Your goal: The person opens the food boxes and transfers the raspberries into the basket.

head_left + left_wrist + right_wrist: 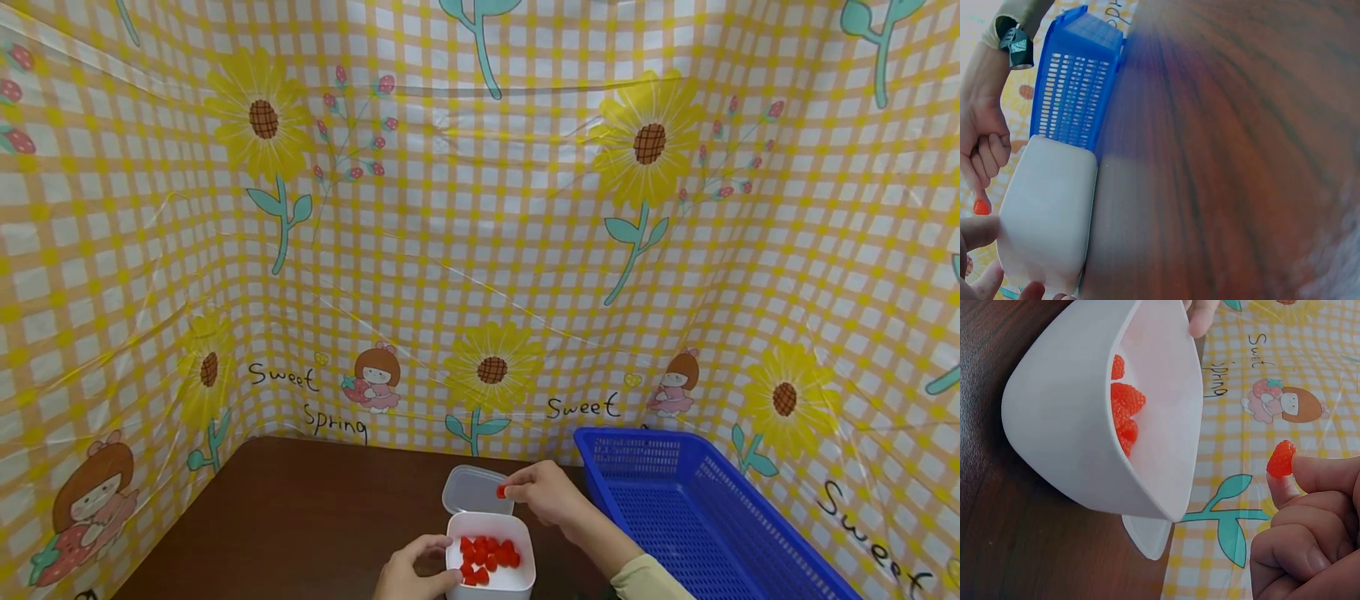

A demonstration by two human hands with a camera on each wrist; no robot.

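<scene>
A white square container stands on the table with several red raspberries inside, mostly toward its far and left parts. My left hand holds the container at its left side, thumb near the front corner and fingers along the wall. My right hand pinches one raspberry between thumb and index finger, the other fingers curled in. It hangs beyond the container, above a translucent lid. In the left wrist view the container's outer wall hides its contents.
On the right is a long blue plastic basket with slotted walls. The dark brown wooden table extends left of the container. A checked cloth with sunflowers hangs around the back and sides.
</scene>
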